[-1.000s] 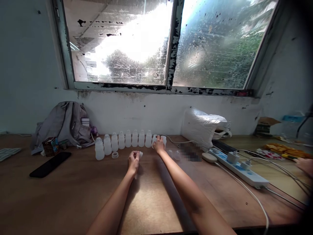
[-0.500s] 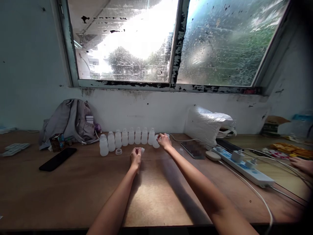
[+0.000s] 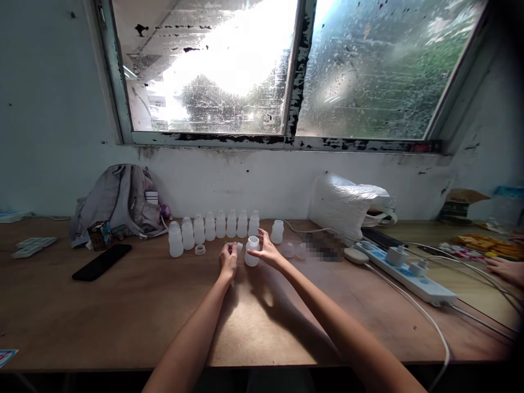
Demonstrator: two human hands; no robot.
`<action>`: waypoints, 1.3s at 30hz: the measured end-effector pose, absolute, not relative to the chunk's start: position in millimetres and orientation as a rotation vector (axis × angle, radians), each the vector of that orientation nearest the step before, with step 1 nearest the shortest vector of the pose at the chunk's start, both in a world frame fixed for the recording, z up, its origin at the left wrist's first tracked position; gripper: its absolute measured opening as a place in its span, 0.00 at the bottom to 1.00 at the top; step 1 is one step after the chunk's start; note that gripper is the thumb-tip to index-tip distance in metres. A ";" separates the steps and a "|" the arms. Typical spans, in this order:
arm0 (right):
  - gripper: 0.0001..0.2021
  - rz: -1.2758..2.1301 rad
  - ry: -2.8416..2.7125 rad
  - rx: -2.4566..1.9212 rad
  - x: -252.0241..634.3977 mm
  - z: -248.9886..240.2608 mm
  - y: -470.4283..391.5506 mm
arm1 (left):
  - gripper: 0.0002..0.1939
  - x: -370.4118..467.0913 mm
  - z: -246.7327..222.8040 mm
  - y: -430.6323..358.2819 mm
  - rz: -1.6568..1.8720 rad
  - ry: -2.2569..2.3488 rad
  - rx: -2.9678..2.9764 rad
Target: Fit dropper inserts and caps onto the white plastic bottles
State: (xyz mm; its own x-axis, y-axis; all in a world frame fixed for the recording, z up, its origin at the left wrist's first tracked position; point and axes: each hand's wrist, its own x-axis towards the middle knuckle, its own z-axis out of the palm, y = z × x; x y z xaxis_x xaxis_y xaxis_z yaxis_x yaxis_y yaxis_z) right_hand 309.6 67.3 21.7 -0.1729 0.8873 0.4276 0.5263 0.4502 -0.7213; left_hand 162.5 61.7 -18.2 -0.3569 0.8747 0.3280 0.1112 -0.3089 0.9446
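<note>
A frosted white baby bottle point(image 3: 252, 258) with an open mouth stands upright on the table. My right hand point(image 3: 268, 250) has its thumb and fingers curved around the bottle's upper part. To its left, my left hand point(image 3: 228, 260) is closed in a pinch on a small whitish translucent piece point(image 3: 239, 247); its exact kind is too small to make out. Behind the hands stretches a row of several capped bottles point(image 3: 210, 227). Another uncapped bottle point(image 3: 277, 232) stands to the right. A white ring point(image 3: 200, 250) lies in front of the row.
Translucent caps point(image 3: 289, 250) lie right of my right hand. A power strip point(image 3: 409, 275) with cables and a round white charger point(image 3: 356, 260) sit farther right. At left are a black phone point(image 3: 102, 262) and a grey backpack point(image 3: 118, 204). Another person's hand point(image 3: 505, 269) shows at the right edge.
My right hand has brought the open bottle nearer and leftward, beside my left hand. The other uncapped bottle and the translucent caps now show clearly. My left hand keeps its pinch.
</note>
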 end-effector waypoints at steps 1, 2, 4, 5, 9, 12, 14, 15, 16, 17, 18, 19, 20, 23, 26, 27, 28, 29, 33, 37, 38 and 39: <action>0.35 0.571 -1.817 -1.213 307.1 13.6 67.5 | 0.13 162.9 -17.8 61.3 1.724 1.348 1.294; 0.33 0.612 -1.811 -1.220 305.0 5.8 67.6 | 0.13 163.5 -17.2 60.6 1.724 1.339 1.295; 0.26 0.637 -1.783 -1.224 302.4 -6.4 66.7 | 0.13 165.0 -15.6 58.9 1.725 1.306 1.271; 0.25 0.606 -1.774 -1.221 302.2 -10.1 65.6 | 0.14 165.8 -14.7 58.2 1.726 1.283 1.244; 0.24 0.208 -1.863 -1.255 307.1 -10.3 58.4 | 0.17 166.9 -11.9 56.7 1.763 1.222 1.107; 0.24 -0.039 -1.975 -1.304 311.0 -4.8 52.8 | 0.19 165.9 -11.2 56.7 1.759 1.194 0.996; 0.24 -0.108 -2.011 -1.332 310.9 -2.7 49.9 | 0.21 165.5 -11.1 56.5 1.714 1.161 0.912; 0.23 -0.140 -2.022 -1.345 310.0 -2.2 48.8 | 0.21 165.6 -11.1 56.2 1.693 1.145 0.884; 0.22 -0.174 -2.031 -1.358 308.7 -2.1 47.9 | 0.22 165.8 -11.0 55.9 1.678 1.133 0.870; 0.21 -0.208 -2.037 -1.367 307.3 -2.0 47.1 | 0.22 166.2 -10.9 55.5 1.671 1.122 0.870; 0.21 -0.236 -2.041 -1.370 306.0 -2.0 46.3 | 0.22 166.7 -10.8 55.0 1.670 1.112 0.878; 0.21 -0.254 -2.041 -1.367 304.9 -2.0 45.6 | 0.23 167.3 -10.7 54.6 1.671 1.105 0.887; 0.21 -0.263 -2.039 -1.359 304.1 -1.9 45.0 | 0.23 167.7 -10.6 54.3 1.672 1.100 0.893; 0.23 -0.269 -2.031 -1.337 303.5 -0.7 42.8 | 0.22 168.3 -10.1 53.6 1.667 1.106 0.897; 0.24 -0.246 -2.037 -1.336 304.0 1.1 40.3 | 0.19 167.4 -9.6 53.9 1.653 1.113 0.884; 0.24 -0.232 -2.046 -1.337 304.2 1.6 39.5 | 0.19 166.9 -9.4 54.3 1.648 1.108 0.877; 0.25 -0.216 -2.057 -1.339 304.4 2.0 38.8 | 0.18 166.4 -9.3 54.9 1.644 1.101 0.869; 0.25 -0.201 -2.068 -1.342 304.5 2.2 38.2 | 0.18 165.9 -9.2 55.6 1.641 1.093 0.862; 0.26 -0.166 -2.093 -1.355 304.8 1.8 37.1 | 0.18 164.2 -9.2 58.1 1.652 1.084 0.834; 0.27 -0.157 -2.069 -1.357 305.0 -0.2 37.4 | 0.17 161.5 -9.0 58.4 1.693 1.071 0.840; 0.27 -0.155 -2.069 -1.352 304.9 -0.8 37.5 | 0.17 160.5 -8.6 58.3 1.705 1.066 0.835; 0.27 -0.152 -2.070 -1.345 304.9 -1.2 37.7 | 0.17 159.6 -8.1 58.3 1.714 1.061 0.825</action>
State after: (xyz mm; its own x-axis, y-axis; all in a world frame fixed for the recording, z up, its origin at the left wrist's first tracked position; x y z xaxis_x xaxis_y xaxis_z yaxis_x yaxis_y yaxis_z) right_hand 304.9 37.7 -1.2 -0.2572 0.7744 0.5781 0.8507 0.4652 -0.2447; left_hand 159.6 58.3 -8.1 -0.3454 0.9360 0.0678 -0.3562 -0.1976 0.9133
